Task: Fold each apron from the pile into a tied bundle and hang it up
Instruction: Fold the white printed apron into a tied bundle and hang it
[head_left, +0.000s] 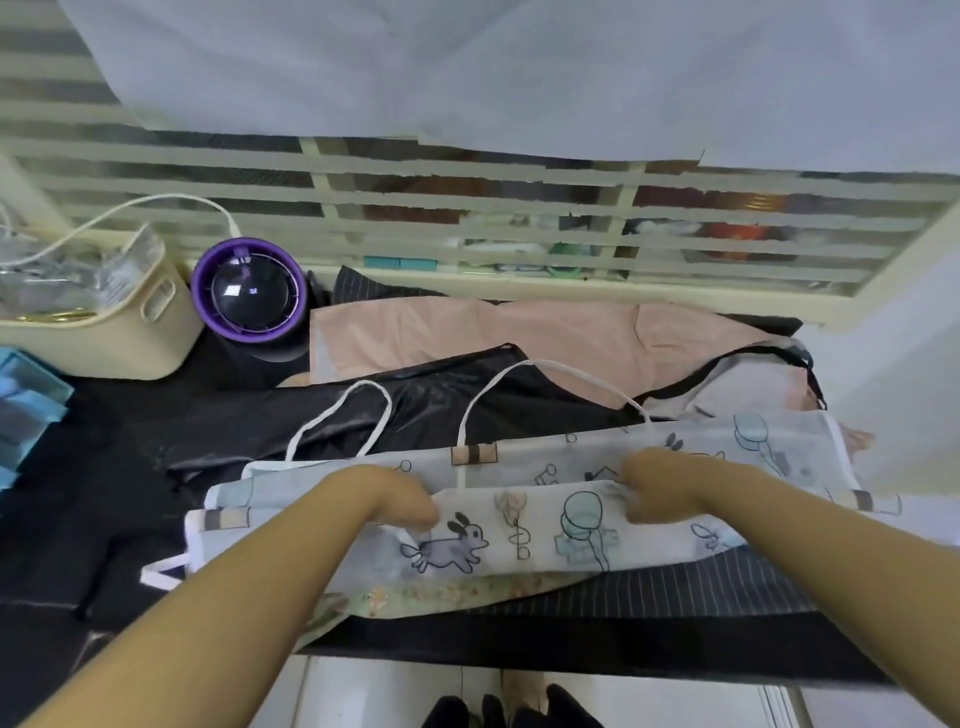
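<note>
Head view: the rabbit-print apron (519, 540) lies across the pile at the counter's (78, 519) near edge. The left hand (402, 499) and right hand (657, 491) each pinch its lengthwise fold. I judge this an early fold: the white straps (363, 415) trail loose, nothing is tied or hung. The black apron (441, 405), pink apron (519, 332) and striped apron (701, 582) still wait. A purple fan (249, 291) and cream basket (130, 322) crowd the left.
</note>
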